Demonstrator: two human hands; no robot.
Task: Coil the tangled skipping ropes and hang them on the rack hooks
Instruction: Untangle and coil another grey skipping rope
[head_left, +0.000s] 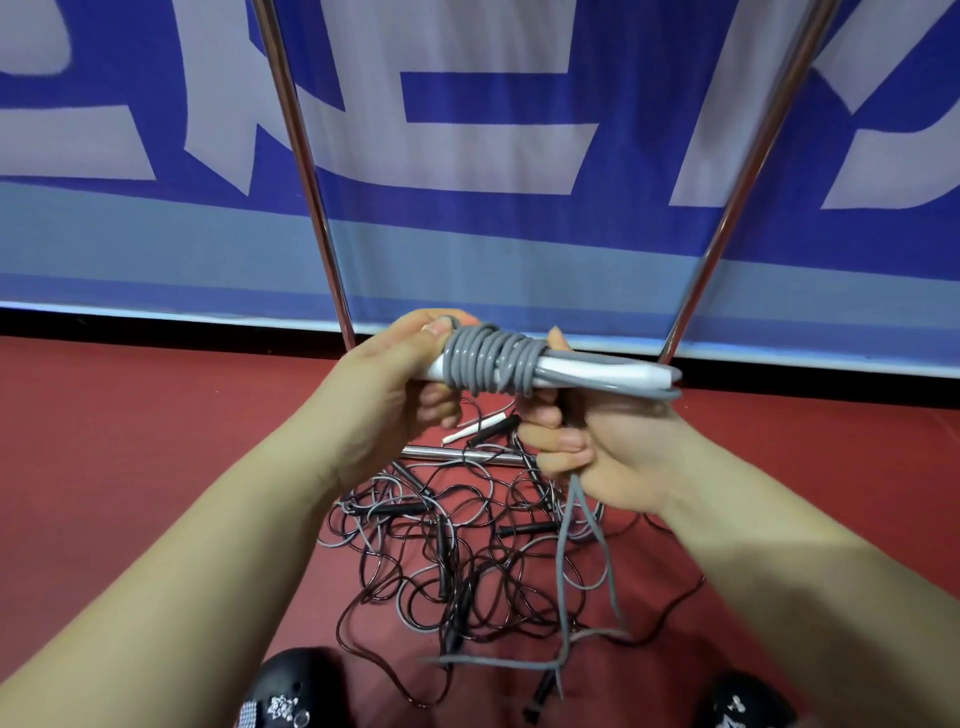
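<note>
Skipping ropes are seen in a messy heap on the red floor, between two black shoes that are cut off at the bottom edge. One grey rope is held up over the heap and is wound many times around white handles. The left end of the handles is covered by the left hand, whose fingers are curled shut around it. The right hand is closed under the handles, and the loose grey tail is pinched in its bent fingers (the fingertips are hidden, so how tightly cannot be told). From there the tail hangs down to the floor. Two shiny rack poles lean upward and are cut off at the top, so no hooks can be seen. A low rack bar is partly hidden behind the hands. Big white letters are shown on the blue banner, but they are cut off and cannot be read.
</note>
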